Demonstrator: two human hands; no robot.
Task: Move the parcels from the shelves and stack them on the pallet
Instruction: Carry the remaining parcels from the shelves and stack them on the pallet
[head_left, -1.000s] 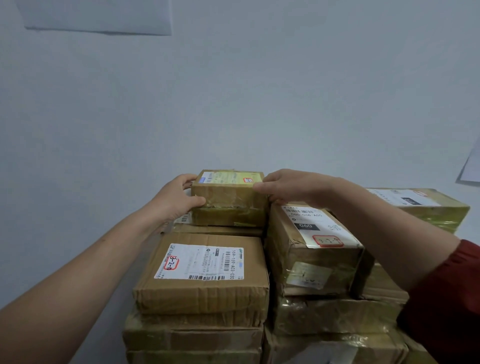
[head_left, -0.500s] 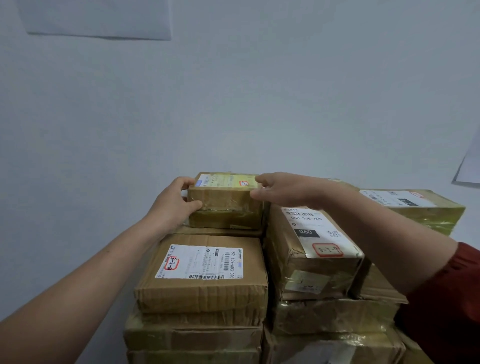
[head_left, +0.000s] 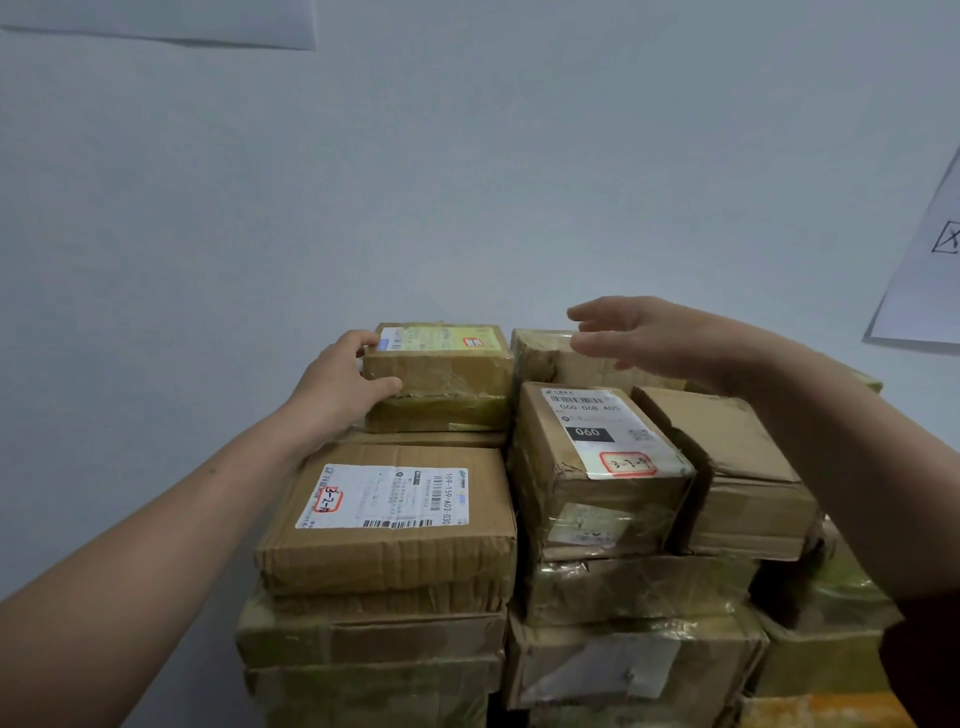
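Observation:
A small taped cardboard parcel (head_left: 447, 379) with a yellow label sits on top of the stack of parcels, at the back left. My left hand (head_left: 343, 384) grips its left end, thumb on the front face and fingers over the top edge. My right hand (head_left: 644, 338) hovers open in the air above the parcels to the right, touching nothing. In front lie a wide parcel (head_left: 389, 525) with a white label and a narrower parcel (head_left: 597, 467) marked 060. The pallet is hidden under the stack.
A plain parcel (head_left: 737, 478) lies at the right under my right forearm, more taped parcels (head_left: 623, 665) are stacked below. A pale wall stands close behind the stack. Paper sheets (head_left: 930, 260) hang at the right and the top left.
My right hand has let go of the small parcel's right end and lifted up and to the right, fingers spread. My left hand stays on the parcel, which now rests on the stack.

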